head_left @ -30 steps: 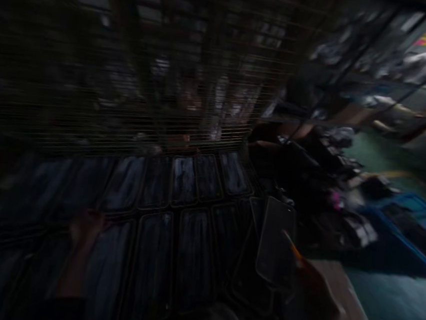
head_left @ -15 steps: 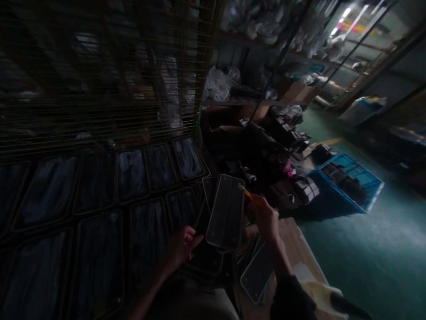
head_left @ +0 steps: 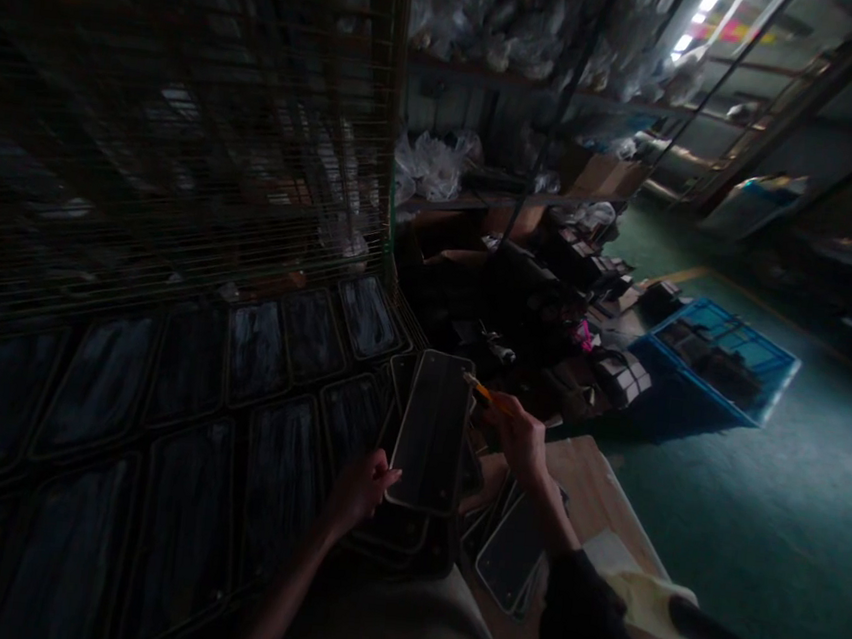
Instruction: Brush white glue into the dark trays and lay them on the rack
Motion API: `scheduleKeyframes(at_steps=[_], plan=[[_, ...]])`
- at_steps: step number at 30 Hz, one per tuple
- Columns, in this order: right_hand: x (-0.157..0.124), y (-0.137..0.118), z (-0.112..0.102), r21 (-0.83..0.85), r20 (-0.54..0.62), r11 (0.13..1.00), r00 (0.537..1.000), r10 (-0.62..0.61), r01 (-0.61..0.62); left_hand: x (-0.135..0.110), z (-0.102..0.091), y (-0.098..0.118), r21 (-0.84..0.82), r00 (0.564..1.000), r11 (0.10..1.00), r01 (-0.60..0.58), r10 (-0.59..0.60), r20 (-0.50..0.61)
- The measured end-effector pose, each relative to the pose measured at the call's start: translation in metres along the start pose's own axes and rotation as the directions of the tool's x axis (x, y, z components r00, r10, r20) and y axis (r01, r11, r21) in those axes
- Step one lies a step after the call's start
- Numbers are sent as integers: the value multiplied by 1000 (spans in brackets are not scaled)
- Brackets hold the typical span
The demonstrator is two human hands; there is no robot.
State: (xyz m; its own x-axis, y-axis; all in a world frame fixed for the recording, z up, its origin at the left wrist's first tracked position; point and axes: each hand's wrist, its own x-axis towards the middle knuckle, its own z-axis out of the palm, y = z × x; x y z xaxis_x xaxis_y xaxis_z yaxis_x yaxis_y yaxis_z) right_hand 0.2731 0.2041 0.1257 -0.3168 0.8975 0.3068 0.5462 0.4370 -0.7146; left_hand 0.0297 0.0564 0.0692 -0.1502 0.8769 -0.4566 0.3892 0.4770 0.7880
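Observation:
A dark rectangular panel (head_left: pixel 430 430) with a pale rim and small dots near its corners lies on a stack of similar panels. At its lower left edge, my left hand (head_left: pixel 369 485) has curled fingers, with a fingertip on the rim. My right hand (head_left: pixel 520 434) grips a thin orange-handled tool (head_left: pixel 485 395); the tool's pale tip is at the panel's upper right corner. Its exact kind is too dark to make out. Below my right hand, more loose panels (head_left: pixel 513 554) lie overlapping on a wooden board (head_left: pixel 598 487).
Rows of dark panels with whitish streaks (head_left: pixel 189 508) cover the left side, below a wire mesh (head_left: pixel 258 183). A blue crate (head_left: pixel 724 358) stands on the green floor at right. A dark-handled object with a yellowish wrapping (head_left: pixel 655 603) lies on the board. Shelves hold plastic bags (head_left: pixel 441 165).
My left hand has come to the panel's lower left edge; its finger was apart from it before. The right hand keeps the tool at the upper right corner. The view has shifted slightly.

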Motion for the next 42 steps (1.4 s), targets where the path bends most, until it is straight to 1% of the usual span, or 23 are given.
scheduleKeyframes(at_steps=[2,5,9,12,15,18,20,22,25,27,31,33,35,38,40,41,42], plan=[[3,-3,1,-15,19,999,999,-44,44,-9,1,-8,-32,1000,999,-2,3,20],[10,-12,4,-48,59,991,990,-125,128,-17,5,-17,-92,997,994,66,-63,33],[24,-19,9,-111,105,972,975,-197,208,-20,9,-20,-161,992,979,123,-119,32],[33,-18,15,-173,127,960,971,-202,222,-20,10,-19,-201,992,971,128,-122,40],[32,-15,18,-216,174,956,971,-162,198,-21,11,-19,-228,991,964,135,-131,36],[16,-20,15,-240,240,954,963,-121,180,-22,12,-19,-231,989,962,149,-147,27],[-3,-27,9,-243,290,952,951,-111,185,-23,13,-18,-232,986,958,169,-168,25],[-24,-38,2,-236,335,953,936,-105,192,-24,15,-19,-245,986,956,162,-163,17],[-57,-57,-8,-201,412,959,905,-101,199,-26,16,-21,-266,994,958,106,-111,-2],[-75,-70,-14,-162,473,967,876,-97,195,-27,17,-23,-288,995,953,99,-104,-4],[-97,-90,-26,-101,584,985,810,-52,137,-28,17,-24,-332,993,937,109,-115,2],[-101,-94,-30,-62,615,996,789,-14,66,-28,17,-24,-345,995,933,98,-104,3],[-100,-95,-34,-13,628,1000,778,23,-19,-28,15,-24,-357,995,930,92,-98,3],[-88,-87,-33,67,653,991,756,42,-114,-29,12,-24,-362,995,927,100,-97,27],[-73,-77,-27,152,670,971,742,36,-184,-29,10,-23,-358,994,928,106,-94,50],[-64,-70,-22,198,666,955,745,34,-221,-29,9,-22,-350,995,931,102,-89,52],[-53,-61,-17,238,649,938,760,38,-251,-29,8,-21,-337,995,937,94,-83,46]])
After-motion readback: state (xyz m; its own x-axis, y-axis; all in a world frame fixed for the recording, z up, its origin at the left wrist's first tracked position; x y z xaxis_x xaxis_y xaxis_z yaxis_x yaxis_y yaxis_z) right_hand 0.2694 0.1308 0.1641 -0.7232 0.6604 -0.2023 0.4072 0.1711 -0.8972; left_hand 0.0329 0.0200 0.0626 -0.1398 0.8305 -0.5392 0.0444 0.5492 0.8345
